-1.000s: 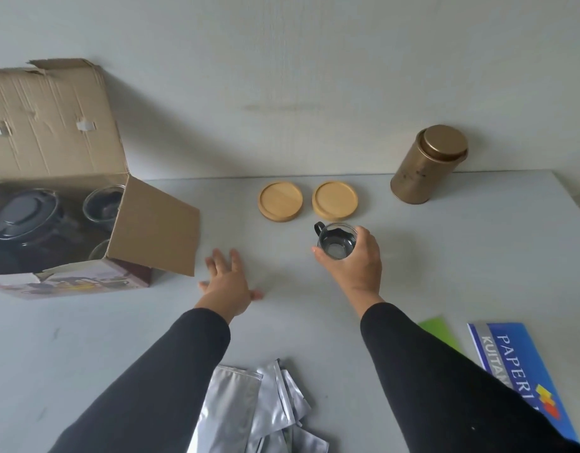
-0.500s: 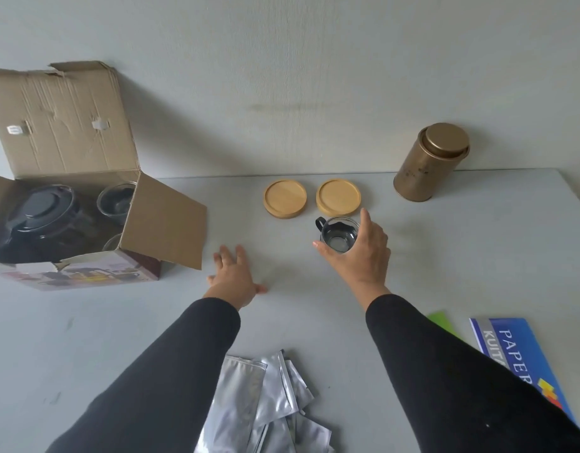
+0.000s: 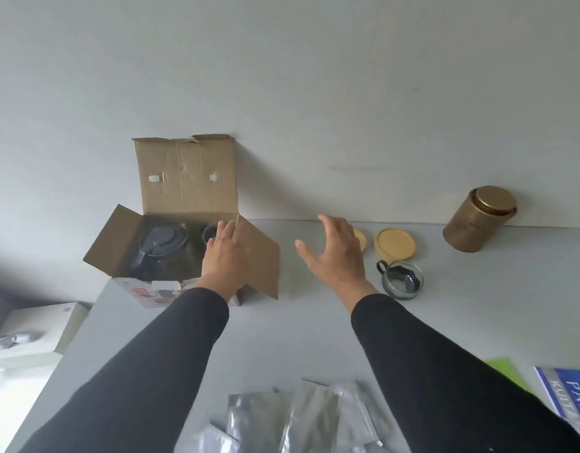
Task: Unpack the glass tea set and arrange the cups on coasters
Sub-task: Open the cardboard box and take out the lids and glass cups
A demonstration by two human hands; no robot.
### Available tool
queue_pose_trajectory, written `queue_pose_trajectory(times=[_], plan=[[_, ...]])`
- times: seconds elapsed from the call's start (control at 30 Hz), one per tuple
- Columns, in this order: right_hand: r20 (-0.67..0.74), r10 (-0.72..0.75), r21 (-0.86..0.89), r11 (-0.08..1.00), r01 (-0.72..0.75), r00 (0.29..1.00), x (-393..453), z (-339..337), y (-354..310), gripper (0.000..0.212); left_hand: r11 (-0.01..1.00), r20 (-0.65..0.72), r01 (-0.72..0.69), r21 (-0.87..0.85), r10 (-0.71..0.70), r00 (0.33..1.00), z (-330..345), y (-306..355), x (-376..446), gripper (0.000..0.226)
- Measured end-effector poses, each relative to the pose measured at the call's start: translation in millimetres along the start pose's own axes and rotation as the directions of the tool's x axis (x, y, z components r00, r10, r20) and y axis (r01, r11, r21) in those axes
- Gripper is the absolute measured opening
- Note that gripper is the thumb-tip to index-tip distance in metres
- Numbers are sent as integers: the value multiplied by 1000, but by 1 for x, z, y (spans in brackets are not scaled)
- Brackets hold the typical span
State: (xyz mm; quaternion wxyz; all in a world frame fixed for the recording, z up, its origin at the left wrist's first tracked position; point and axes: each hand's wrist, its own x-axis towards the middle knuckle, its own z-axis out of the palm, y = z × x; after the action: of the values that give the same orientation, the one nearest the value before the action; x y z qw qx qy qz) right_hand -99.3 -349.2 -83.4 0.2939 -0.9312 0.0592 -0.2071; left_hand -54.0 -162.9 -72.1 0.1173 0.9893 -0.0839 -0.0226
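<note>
1. Box (image 3: 187,181): brown corrugated cardboard, matt, creased; printed glossy paper on its front face.
2. Teapot (image 3: 159,248) inside: clear glass, dark plastic-looking lid.
3. Cup (image 3: 401,280): clear glass, shiny, dark handle.
4. Coasters (image 3: 394,242): pale wood, smooth, matt.
5. Canister (image 3: 478,219): brushed gold-toned metal, soft sheen.
6. Pouches (image 3: 301,420): silver foil, crinkled, reflective.
7. Counter (image 3: 478,305): grey, smooth, matt.
8. Sleeves (image 3: 158,371): black cloth, matt.
9. Booklet (image 3: 569,397): glossy printed paper.

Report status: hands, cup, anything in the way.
Left hand open, at the box. Right hand open, empty. Cup on table, beside coaster, not on it. Nothing in the way.
</note>
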Motion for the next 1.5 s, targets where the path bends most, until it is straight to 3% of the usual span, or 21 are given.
queue_pose_trajectory(times=[0.17,0.3,0.5,0.67,0.87,1.07,1.2,1.37,1.5], plan=[[112,-132,-74,987,141,985,18,50,-75,56,986,115,136,95,-147,982,-23,-90,9,67],[217,-155,-173,966,194,964,29,94,-114,57,984,176,92,156,-119,977,-18,-134,16,80],[366,74,-540,829,147,928,43,135,-144,73,983,147,28,182,-55,988,-4,-145,16,88],[354,207,-612,789,58,912,52,154,-151,82,983,143,18,185,-45,989,1,-149,18,86],[262,168,-520,854,-7,950,51,157,-147,80,986,133,7,166,-30,991,3,-149,17,83],[77,73,-89,994,-66,994,51,123,-149,86,992,135,25,127,-42,990,-1,-149,16,76],[-71,89,-2,996,-90,993,44,83,-132,83,995,109,33,93,-44,993,-12,-126,12,70],[-180,202,58,979,-195,963,11,46,-77,80,978,31,-200,57,199,980,-12,-55,-3,67],[-119,298,10,954,-299,947,-24,27,-22,85,870,133,-487,75,475,870,25,1,-29,67]])
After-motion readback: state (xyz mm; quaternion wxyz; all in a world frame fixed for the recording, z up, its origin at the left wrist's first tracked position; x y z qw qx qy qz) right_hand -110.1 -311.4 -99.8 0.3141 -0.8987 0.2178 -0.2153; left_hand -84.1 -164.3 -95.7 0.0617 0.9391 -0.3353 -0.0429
